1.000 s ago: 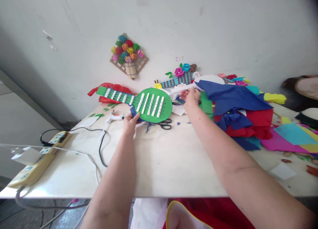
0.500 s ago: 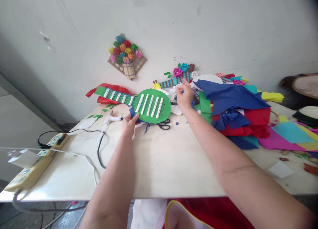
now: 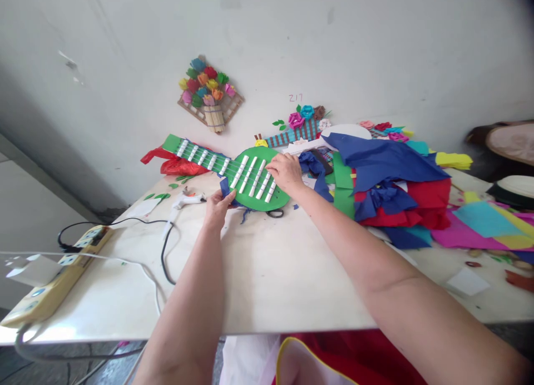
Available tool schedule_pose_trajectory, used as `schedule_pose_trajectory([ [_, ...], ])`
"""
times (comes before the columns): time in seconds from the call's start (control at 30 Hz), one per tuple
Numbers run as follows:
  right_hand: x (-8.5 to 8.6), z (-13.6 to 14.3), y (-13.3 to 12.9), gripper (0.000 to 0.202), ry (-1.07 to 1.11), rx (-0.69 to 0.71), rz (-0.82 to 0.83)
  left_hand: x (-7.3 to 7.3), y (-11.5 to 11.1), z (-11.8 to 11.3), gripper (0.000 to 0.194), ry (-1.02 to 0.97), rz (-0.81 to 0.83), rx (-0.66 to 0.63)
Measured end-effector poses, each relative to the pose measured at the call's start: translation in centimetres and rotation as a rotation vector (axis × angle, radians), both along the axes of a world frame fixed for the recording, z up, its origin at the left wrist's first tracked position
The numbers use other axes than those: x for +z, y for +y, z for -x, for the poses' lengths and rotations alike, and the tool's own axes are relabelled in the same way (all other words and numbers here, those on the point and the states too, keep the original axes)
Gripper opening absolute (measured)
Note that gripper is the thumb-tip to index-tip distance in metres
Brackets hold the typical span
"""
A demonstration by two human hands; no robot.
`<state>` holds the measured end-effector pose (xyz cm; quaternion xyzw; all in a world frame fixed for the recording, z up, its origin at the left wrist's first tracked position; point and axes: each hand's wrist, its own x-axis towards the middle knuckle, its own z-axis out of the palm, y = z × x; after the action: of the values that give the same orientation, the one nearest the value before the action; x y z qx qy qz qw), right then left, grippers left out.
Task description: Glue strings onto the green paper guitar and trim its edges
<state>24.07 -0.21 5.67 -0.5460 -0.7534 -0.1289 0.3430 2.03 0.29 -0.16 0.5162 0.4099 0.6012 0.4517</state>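
Observation:
A green paper instrument [image 3: 250,201] shaped like a lute, with white rolled strips and thin strings, is tilted above the table. My left hand [image 3: 218,204] grips its lower edge near the neck, beside a blue paper scrap [image 3: 224,184]. My right hand [image 3: 286,172] is over the right part of the round body, its fingers bent near the upper ends of the white strips. Whether those fingertips pinch anything is too small to tell. Black scissors [image 3: 275,213] show partly under the body's lower edge.
A white glue gun [image 3: 182,200] and a power strip [image 3: 79,262] with cables lie on the left. Blue cloth-like paper [image 3: 387,159], red paper [image 3: 434,201] and coloured sheets are heaped on the right. A flower ornament [image 3: 211,90] hangs on the wall [image 3: 367,51].
My right hand has moved left and down, from beside the instrument to over its round body. The instrument has tilted slightly, its right end lower. My left hand still holds it.

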Motion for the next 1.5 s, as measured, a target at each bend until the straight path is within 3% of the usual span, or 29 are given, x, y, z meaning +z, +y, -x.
schedule_pose_trajectory([
  [0.53, 0.1, -0.9, 0.6, 0.018, -0.247, 0.149, -0.123, 0.3, -0.4, -0.2, 0.048, 0.005, 0.005, -0.066],
  [0.87, 0.0, -0.8, 0.9, 0.02, -0.04, 0.131, -0.114, 0.1, -0.2, -0.1, 0.046, 0.026, 0.0, -0.07],
  [0.97, 0.1, -0.8, 0.9, 0.017, 0.119, 0.098, -0.075, 0.0, -0.1, -0.1, 0.046, 0.024, 0.005, -0.051],
  [1.07, 0.0, -0.8, 1.3, 0.011, 0.436, 0.139, -0.002, -0.1, -0.1, 0.0, 0.045, 0.027, 0.004, -0.043],
  [1.2, 0.3, -0.6, 1.3, 0.007, 1.054, 0.412, 0.199, -0.2, 0.0, 0.2, 0.045, 0.023, 0.007, -0.041],
  [1.3, 0.8, -0.5, 0.8, 0.007, 1.383, 0.64, 0.33, -0.1, -0.1, 0.2, 0.045, 0.014, 0.011, -0.044],
  [1.4, 1.4, -0.7, 0.6, 0.01, 1.519, 0.767, 0.35, 0.0, -0.3, 0.1, 0.045, 0.015, 0.016, -0.048],
  [1.5, 1.6, -1.2, 1.1, 0.009, 1.526, 0.772, 0.211, 0.1, -0.4, 0.0, 0.045, 0.026, 0.024, -0.05],
])
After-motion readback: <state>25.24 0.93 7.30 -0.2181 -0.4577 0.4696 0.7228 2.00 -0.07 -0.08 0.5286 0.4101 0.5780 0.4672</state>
